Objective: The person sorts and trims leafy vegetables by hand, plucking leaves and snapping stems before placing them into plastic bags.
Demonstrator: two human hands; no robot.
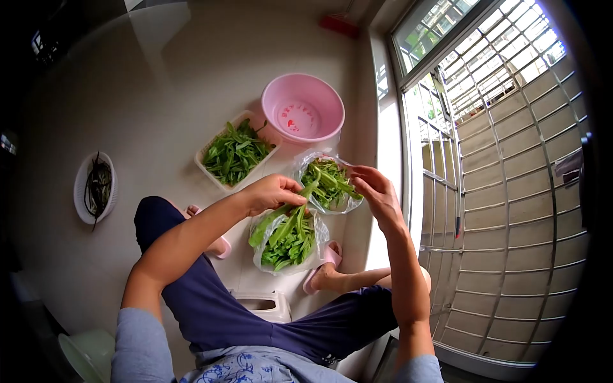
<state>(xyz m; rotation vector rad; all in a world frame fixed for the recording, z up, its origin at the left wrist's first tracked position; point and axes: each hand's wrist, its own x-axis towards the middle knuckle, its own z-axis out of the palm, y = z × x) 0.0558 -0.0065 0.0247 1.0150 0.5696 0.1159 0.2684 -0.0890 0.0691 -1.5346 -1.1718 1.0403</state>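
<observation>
Seated person seen from alongside, both bare hands low over the floor (159, 108). Left hand (278, 193): thumb and fingers pinched on a leafy green (311, 187). Its long axis looks slanted, upper part pointing away and to the right, toward the right hand; blades below the grip overlap others, so the lower end is hard to trace. Left hand clearly the nearer, in contact. Right hand (378, 191): on the far side of the held green, apart from the left, fingers bent with the tips over the right edge of the farther plastic bag (352, 205); whether they pinch anything, cannot tell. That bag holds cut greens (329, 182) and sits between the two hands, slightly forward of the left. Nearer plastic bag (321, 237), loaded with broad leaves (287, 249), lies just below the left hand, on the person's side, between the slippered feet. Beyond the left hand, a rectangular basket (211, 176) heaped with more greens; past it, just beside, a pink basin (333, 115). Well off to the person's left, an oval white basket (79, 191) with dark, thin strands lying lengthwise.
</observation>
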